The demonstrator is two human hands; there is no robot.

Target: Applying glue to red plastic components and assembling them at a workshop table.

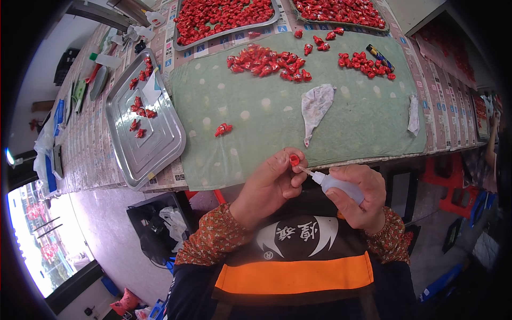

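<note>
red piece [294,160], apparently unfinished, near the counter [90,133] edge.
our left fingers [278,164] pinch it, our right fingers [354,173] grip a nozzled bottle [343,189]; whether the heaped red pieces [258,62] are done, we cannot tell.

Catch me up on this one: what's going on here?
A person sits or stands at a table, working with both hands. The left hand pinches a small red piece, and the right hand holds a pale squeeze bottle, its thin tip close to that piece; whether they touch is hard to tell. On the green cloth ahead lie two heaps of red pieces and some loose ones. A few more sit in the metal tray at left.
</note>
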